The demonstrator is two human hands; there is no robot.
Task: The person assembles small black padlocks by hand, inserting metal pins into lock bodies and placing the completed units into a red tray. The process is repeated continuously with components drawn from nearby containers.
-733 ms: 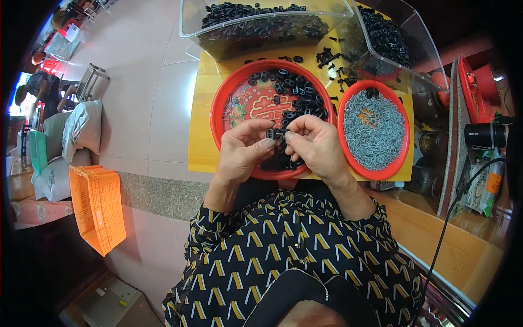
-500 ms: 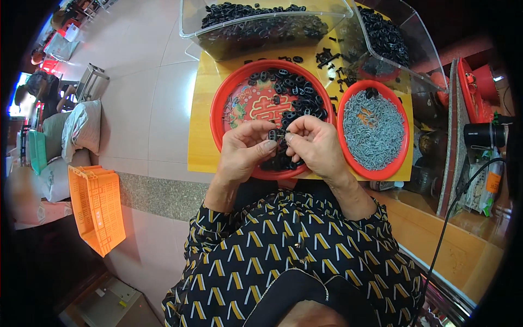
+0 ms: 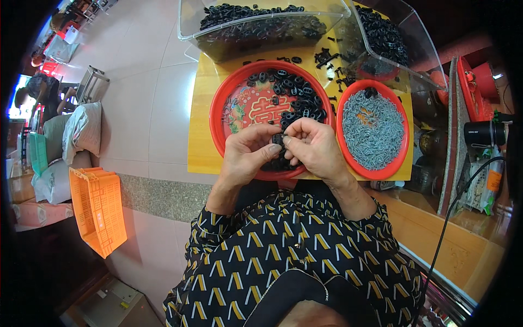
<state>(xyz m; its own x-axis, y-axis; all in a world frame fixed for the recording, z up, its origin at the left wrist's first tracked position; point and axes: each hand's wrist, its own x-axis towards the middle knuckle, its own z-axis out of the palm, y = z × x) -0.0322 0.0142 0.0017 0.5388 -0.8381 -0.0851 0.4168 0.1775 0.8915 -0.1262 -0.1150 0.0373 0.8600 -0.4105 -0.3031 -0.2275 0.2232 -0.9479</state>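
Note:
Over the red round tray (image 3: 214, 122), my left hand (image 3: 242, 151) pinches a small black oval plastic piece (image 3: 278, 139) between thumb and fingers. Thumb and forefinger of my right hand (image 3: 317, 150) are pressed together against the same piece; whatever small thing they grip is too hidden to name. Many similar black plastic pieces (image 3: 308, 98) lie heaped along the tray's right side, some beneath my hands. The patterned floor of the tray shows at its left. Just right of my right hand, a red oval tray (image 3: 405, 150) holds a mass of small silvery screws (image 3: 373, 141).
Two clear plastic bins (image 3: 261, 34) of black parts stand at the far side of the yellow table (image 3: 200, 152). Loose black parts (image 3: 326, 57) lie between bins and trays. An orange crate (image 3: 97, 212) sits on the floor at left. A black cable (image 3: 451, 212) hangs at right.
The black piece has turned between my fingers, and my hands have drawn slightly closer together around it. The trays and bins stay where they were.

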